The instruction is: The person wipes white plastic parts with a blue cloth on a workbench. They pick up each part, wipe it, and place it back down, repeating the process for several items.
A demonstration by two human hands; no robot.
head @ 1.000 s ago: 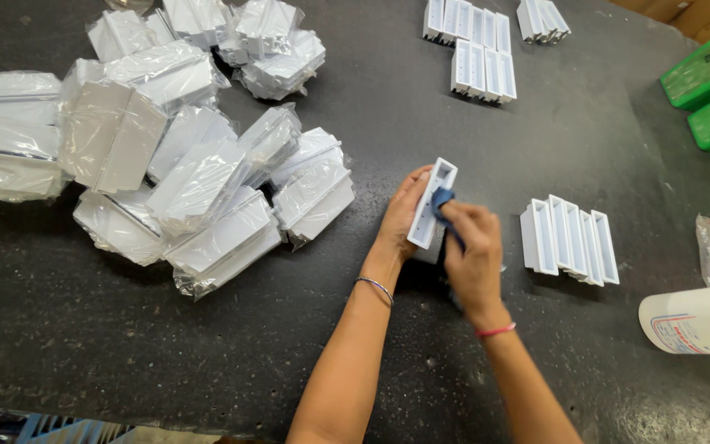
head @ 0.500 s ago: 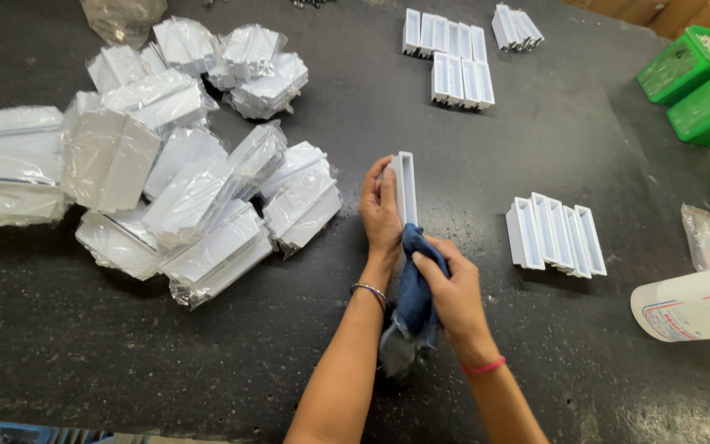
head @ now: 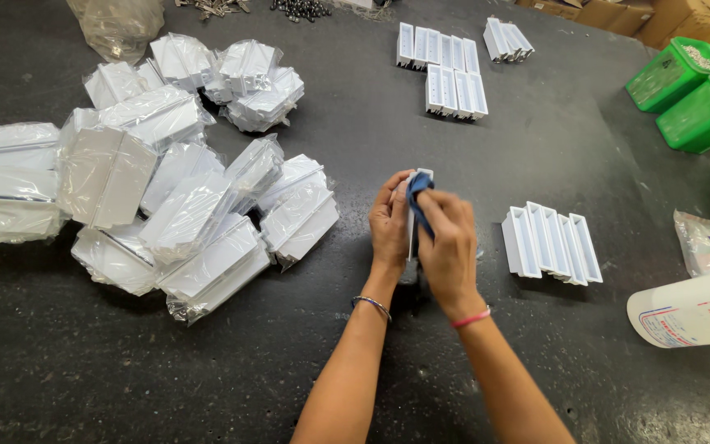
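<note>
Nearest the camera, 2 bare forearms reach out over the dark counter (head: 84, 362). The left hand (head: 389, 222), with a thin bangle at the wrist, is closed around a narrow white channel piece (head: 419, 179), holding it upright just above the counter; only its top end and a sliver of its edge show between the hands. The right hand (head: 449, 247), with a pink band at the wrist, is clenched on a blue cloth (head: 417, 201) and presses it against the upper part of that piece, so the cloth lies between the fingers and the white surface.

To the right of the hands, near but apart, a row of about 5 bare white channel pieces (head: 552, 242) lies side by side on the counter. Beyond that row, at the right edge, a white plastic bottle (head: 692, 308) lies on its side, with a small clear bag (head: 704, 240) just behind it.

To the left, a loose heap of white pieces in clear plastic wrap (head: 182, 205) spreads across the counter, reaching the left edge.

Farther off, 2 more groups of unwrapped white pieces (head: 449, 70) lie in neat rows near the top, and green plastic bins (head: 696, 94) stand at the far right. A clear plastic bag (head: 117, 25) sits at the far left.
</note>
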